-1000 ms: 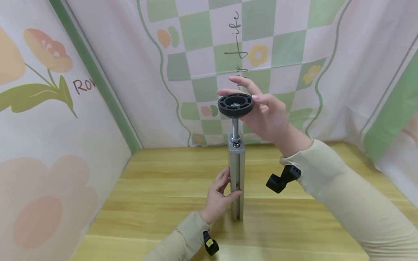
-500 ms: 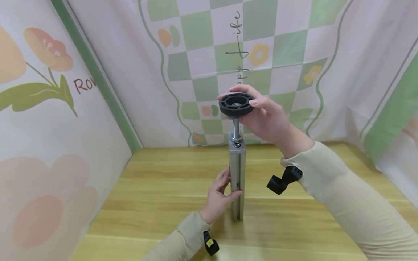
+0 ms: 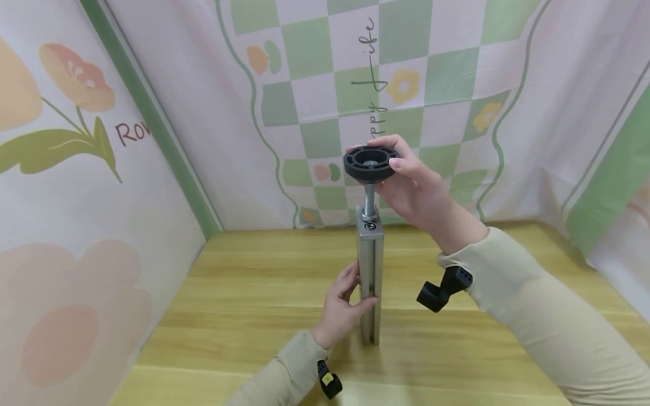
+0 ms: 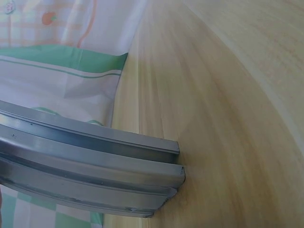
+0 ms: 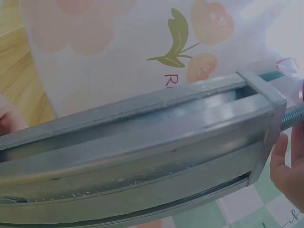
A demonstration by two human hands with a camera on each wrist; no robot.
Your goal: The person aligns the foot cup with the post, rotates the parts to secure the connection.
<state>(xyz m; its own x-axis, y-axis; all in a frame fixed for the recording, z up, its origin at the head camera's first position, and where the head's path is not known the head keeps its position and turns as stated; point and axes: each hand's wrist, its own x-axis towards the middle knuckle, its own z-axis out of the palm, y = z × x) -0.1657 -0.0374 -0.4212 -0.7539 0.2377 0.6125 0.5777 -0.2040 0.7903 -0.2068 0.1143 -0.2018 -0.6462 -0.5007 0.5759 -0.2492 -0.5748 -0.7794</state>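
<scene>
An aluminium profile point(image 3: 370, 270) with lengthwise slots stands upright on the wooden table. A metal end plate point(image 3: 369, 230) caps its top, and from this rises a threaded bolt point(image 3: 369, 197) bearing a round black levelling foot point(image 3: 370, 163). My left hand point(image 3: 337, 313) grips the lower part of the profile, thumb across the near face. With my right hand point(image 3: 416, 180) I hold the black foot by its rim, fingers behind it and thumb at its right side. The left wrist view shows the profile's lower end point(image 4: 156, 175) against the tabletop. In the right wrist view the bolt point(image 5: 292, 116) leaves the plate.
The wooden table point(image 3: 244, 304) reaches back to a green-and-white checked cloth point(image 3: 304, 56). Another cloth wall point(image 3: 76, 225) with printed flowers borders the left side. A black camera mount point(image 3: 442, 287) juts from the right cuff, another point(image 3: 329, 380) from the left.
My right fingers, earlier stretched out past the foot, have closed in around its rim. The foot and the profile's top have shifted slightly right. The left hand keeps its grip.
</scene>
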